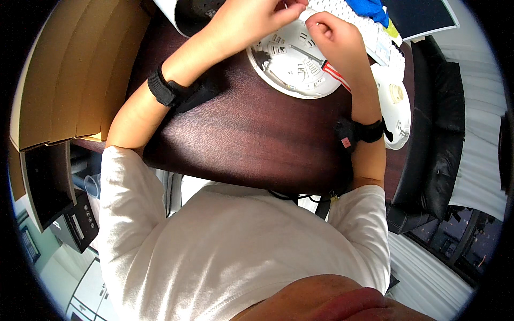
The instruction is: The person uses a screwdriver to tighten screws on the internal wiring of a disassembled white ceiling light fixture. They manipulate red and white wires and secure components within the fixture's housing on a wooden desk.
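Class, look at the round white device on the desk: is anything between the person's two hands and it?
Nothing visible. The left hand rests on the upper rim of the round white device; the right hand holds a red-handled screwdriver whose shaft lies across the device's face.

At twelve o'clock the left hand (251,18) is cut by the top edge, so what its fingertips pinch cannot be told. The right hand (337,40) covers the upper right of the round white device (292,64), and the tip of the screwdriver (321,61) is too small to tell where it seats. At one o'clock the white keyboard (375,32) and blue cloth (369,8) run off the top edge. A second white disc (396,107) lies partly behind the right forearm.
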A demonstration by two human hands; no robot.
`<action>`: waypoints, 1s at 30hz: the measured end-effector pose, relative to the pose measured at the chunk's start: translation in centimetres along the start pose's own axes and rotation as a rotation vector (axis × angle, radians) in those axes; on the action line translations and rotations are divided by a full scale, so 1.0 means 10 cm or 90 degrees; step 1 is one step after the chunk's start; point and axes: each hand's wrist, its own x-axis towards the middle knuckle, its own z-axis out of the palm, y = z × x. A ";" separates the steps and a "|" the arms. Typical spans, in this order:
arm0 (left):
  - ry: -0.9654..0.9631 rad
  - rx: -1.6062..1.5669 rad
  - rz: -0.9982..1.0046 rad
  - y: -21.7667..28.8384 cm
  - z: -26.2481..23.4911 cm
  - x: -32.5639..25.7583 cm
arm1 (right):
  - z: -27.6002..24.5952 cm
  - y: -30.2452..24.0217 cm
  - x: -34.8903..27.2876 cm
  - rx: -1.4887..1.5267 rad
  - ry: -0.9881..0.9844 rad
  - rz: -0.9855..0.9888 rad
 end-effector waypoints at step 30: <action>0.092 0.006 0.091 -0.20 0.08 0.03 | 0.47 0.07 -0.09 -0.270 -0.066 -0.171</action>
